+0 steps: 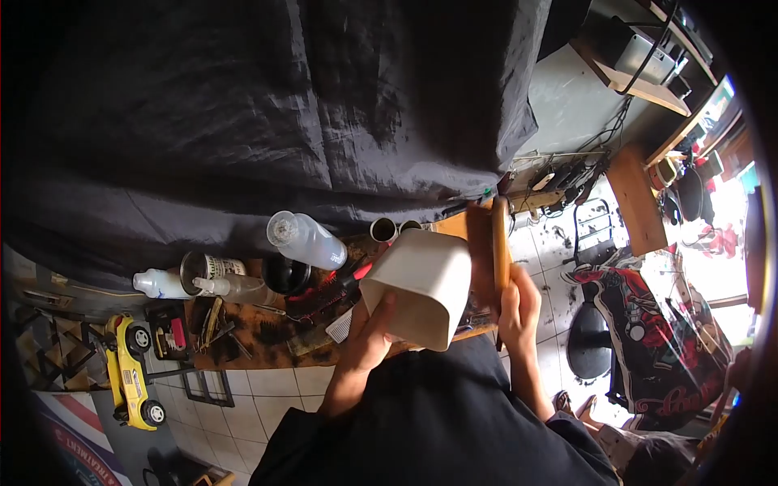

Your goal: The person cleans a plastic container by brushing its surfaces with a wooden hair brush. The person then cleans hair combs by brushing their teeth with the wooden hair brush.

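Observation:
My left hand [369, 338] is closed around the near rim of a cream-coloured plastic container [425, 271], thumb at its edge. The container is tilted, with its opening towards me. To its right, my right hand [519, 309] grips a wooden-backed brush [502, 247]. Its brown bristles face the container's side and look slightly blurred; I cannot tell whether they touch it. Below and left of the container, a red-and-black tool [344, 283] and a white grille-like piece [340, 326] lie on the wooden bench [271, 356].
Along the bench stand a clear plastic bottle [312, 241], a spray bottle [235, 287] and a white bottle [160, 283]. A dark sheet [267, 121] hangs behind. At left is a yellow toy car [130, 373]. At right, a patterned cape [648, 324] covers a chair; another person's feet [585, 407] show below.

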Demonstrator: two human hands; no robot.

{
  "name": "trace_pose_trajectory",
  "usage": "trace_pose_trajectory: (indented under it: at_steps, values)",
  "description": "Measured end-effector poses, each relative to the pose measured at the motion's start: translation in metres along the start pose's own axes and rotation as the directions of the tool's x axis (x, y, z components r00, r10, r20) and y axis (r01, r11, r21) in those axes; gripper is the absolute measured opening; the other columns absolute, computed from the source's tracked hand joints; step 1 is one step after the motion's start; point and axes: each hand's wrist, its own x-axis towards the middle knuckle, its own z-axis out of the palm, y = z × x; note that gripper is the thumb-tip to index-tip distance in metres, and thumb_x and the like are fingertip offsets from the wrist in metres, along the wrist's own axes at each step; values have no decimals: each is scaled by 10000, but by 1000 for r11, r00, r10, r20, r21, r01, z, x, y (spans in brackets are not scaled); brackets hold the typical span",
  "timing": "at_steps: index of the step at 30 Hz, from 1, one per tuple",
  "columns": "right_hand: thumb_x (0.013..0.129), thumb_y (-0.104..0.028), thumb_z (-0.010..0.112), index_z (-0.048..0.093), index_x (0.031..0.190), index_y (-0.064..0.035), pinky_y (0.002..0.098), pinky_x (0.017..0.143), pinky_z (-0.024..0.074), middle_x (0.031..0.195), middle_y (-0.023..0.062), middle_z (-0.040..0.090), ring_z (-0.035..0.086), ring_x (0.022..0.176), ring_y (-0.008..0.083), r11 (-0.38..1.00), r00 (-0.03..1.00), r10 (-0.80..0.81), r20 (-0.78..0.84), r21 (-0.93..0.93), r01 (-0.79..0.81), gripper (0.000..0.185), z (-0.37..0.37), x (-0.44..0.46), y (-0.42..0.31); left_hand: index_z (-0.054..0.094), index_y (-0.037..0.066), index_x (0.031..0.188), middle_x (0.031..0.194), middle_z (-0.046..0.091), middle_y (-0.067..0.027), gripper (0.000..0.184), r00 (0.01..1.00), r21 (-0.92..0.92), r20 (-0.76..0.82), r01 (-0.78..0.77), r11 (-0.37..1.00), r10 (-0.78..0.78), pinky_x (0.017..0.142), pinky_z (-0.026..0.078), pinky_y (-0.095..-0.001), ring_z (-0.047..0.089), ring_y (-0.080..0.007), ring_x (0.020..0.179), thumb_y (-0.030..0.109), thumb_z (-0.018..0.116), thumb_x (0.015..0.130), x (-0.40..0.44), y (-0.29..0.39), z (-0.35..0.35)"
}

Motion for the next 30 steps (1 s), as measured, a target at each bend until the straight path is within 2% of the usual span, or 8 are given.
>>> trace_pose_trajectory:
  at_steps: [4, 7, 10, 14, 18, 24, 28, 30]
  values:
    - [909, -133, 480, 539, 895, 17, 213, 448, 318, 623, -22, 470, 399, 498, 44, 934, 934, 343, -102, 139, -328, 162, -1, 4, -16, 194, 32, 1451, 1392, 386, -102, 537, 992, 48, 123, 17, 999, -22, 1030, 344, -341, 368, -179, 1286, 227, 398, 994, -2, 5, -9]
    - [883, -259, 580, 577, 882, 47, 279, 532, 394, 696, 84, 545, 503, 585, 155, 998, 986, -51, 159, 50, 44, 306, -16, -5, -20, 172, 8, 1454, 1466, 299, -116, 546, 988, 304, 89, -149, 941, 127, 1104, 212, -347, 278, -200, 1347, 244, 365, 1002, 7, 4, -3]
    - [853, -358, 617, 595, 877, 63, 318, 575, 423, 789, 127, 591, 539, 633, 224, 899, 869, -438, 228, 127, 420, 423, -9, 1, -25, 187, 11, 1452, 1464, 301, -108, 541, 994, 167, 81, -89, 982, 76, 1096, 233, -350, 290, -201, 1340, 238, 375, 998, 8, 3, -1]
    - [833, -219, 659, 616, 989, 70, 274, 593, 420, 745, 96, 565, 528, 663, 140, 976, 980, 198, 29, -102, -195, 332, -17, 1, 0, 307, -8, 1413, 1397, 404, -152, 537, 920, 447, 274, -381, 809, 281, 1062, 284, -358, 382, -226, 1288, 199, 466, 944, 12, 4, -19]
    - [816, -169, 667, 622, 994, 82, 268, 611, 435, 765, 120, 587, 547, 674, 137, 969, 970, 200, 140, -175, -174, 311, -36, 3, -10, 454, -48, 1314, 1311, 498, -178, 501, 893, 623, 333, -449, 641, 302, 1020, 339, -357, 471, -259, 1212, 240, 493, 906, 13, 22, -14]
    - [737, -360, 752, 645, 936, 92, 358, 692, 483, 833, 181, 626, 625, 770, 300, 951, 794, -282, 538, 265, 158, 506, -49, 10, -37, 542, -22, 1244, 1232, 566, -175, 534, 903, 616, 329, -426, 663, 275, 956, 416, -326, 550, -251, 1134, 89, 610, 726, 12, 25, -8]
    - [761, -270, 736, 631, 952, 67, 319, 567, 415, 704, 144, 548, 533, 608, 230, 985, 965, 54, 255, -173, -10, 402, -36, 0, -30, 546, -18, 1247, 1285, 528, -179, 650, 933, 707, 343, -332, 624, 107, 1006, 365, -344, 502, -264, 1199, 341, 655, 717, 4, 24, -17]
    - [784, -188, 691, 628, 923, 56, 308, 535, 394, 669, 133, 513, 500, 569, 217, 890, 995, 26, 95, -455, 20, 288, -30, -1, -30, 546, 53, 1270, 1303, 518, -143, 635, 897, 662, 410, -416, 623, 164, 990, 405, -339, 502, -251, 1205, -83, 647, 658, 0, 30, -18]
